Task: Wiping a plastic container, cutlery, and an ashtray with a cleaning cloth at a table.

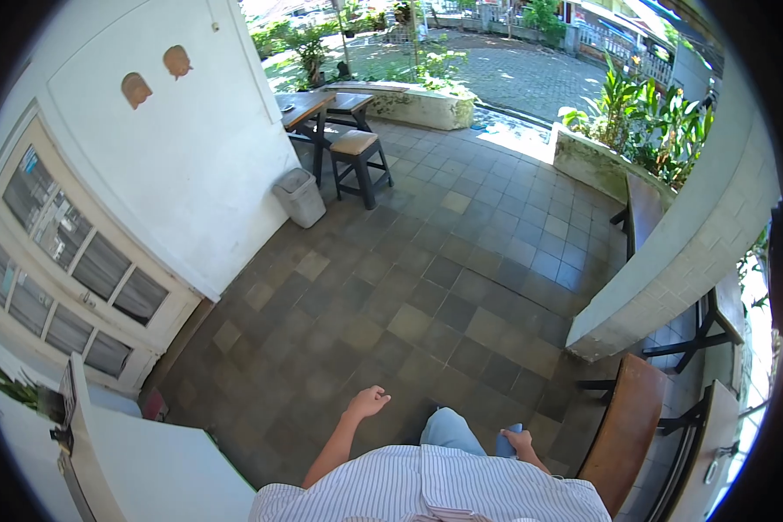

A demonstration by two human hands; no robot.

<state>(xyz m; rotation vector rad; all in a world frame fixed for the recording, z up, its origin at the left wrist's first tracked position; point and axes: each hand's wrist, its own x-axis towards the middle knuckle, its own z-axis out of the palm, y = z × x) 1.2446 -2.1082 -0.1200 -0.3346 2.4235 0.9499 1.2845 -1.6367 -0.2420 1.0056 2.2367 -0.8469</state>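
My left hand [368, 402] hangs in front of me above the tiled floor [424, 313]. Its fingers are loosely curled, not clenched, and no object shows in it. By my right thigh, my right hand [523, 442] grips a small blue object [509, 441]; the fingers cover part of it, and its kind is unclear. Between the two hands, one bent knee in light blue trousers [452, 429] juts forward below my striped shirt [391, 479]. The brown wooden bench [629, 424] is the nearest furniture to my right hand.
Left: a glazed door [78, 241] and a white counter or cabinet [163, 466]. Ahead: a grey waste bin [300, 198], a stool [359, 166] and a wooden table [303, 107] along the wall. A slanting white pillar [672, 261] stands right. Low planters [587, 160] flank a gap to the paved yard [515, 65].
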